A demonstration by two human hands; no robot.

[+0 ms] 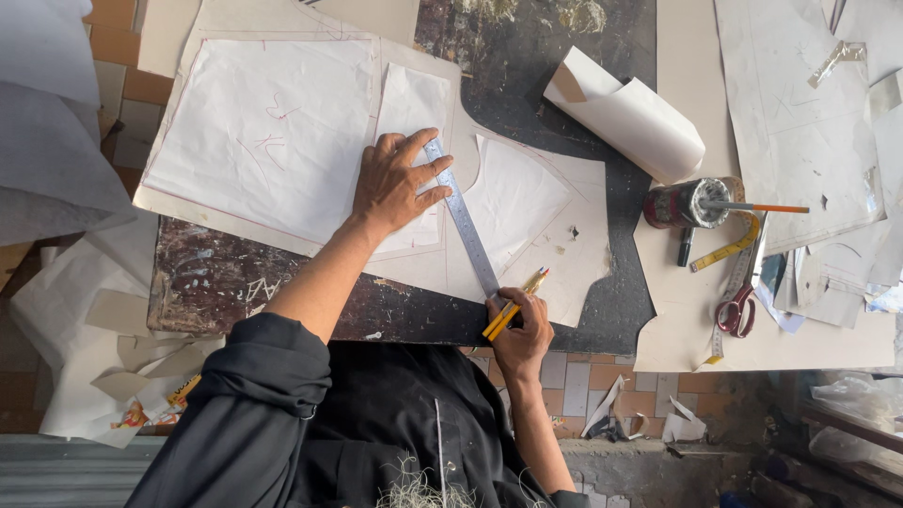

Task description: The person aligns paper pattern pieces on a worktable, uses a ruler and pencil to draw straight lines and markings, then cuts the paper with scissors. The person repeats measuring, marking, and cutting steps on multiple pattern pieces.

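My left hand (pixel 395 181) lies flat with fingers spread, pressing a metal ruler (pixel 463 221) onto white pattern paper (pixel 513 202) laid over a beige card sheet (pixel 574 263). The ruler runs diagonally from my fingertips down toward the table's near edge. At the ruler's lower end my right hand (pixel 520 334) grips two yellow pencils (pixel 514 306), their tips against the ruler's edge. A larger white paper piece (pixel 263 132) with red marks lies left of the left hand.
On the dark worn table (pixel 216 277), a rolled paper (pixel 625 113) lies at the upper right. A tin (pixel 685 202) holding a pencil, red-handled scissors (pixel 736 310) and a yellow tape measure (pixel 724 252) sit to the right. Paper scraps litter the floor.
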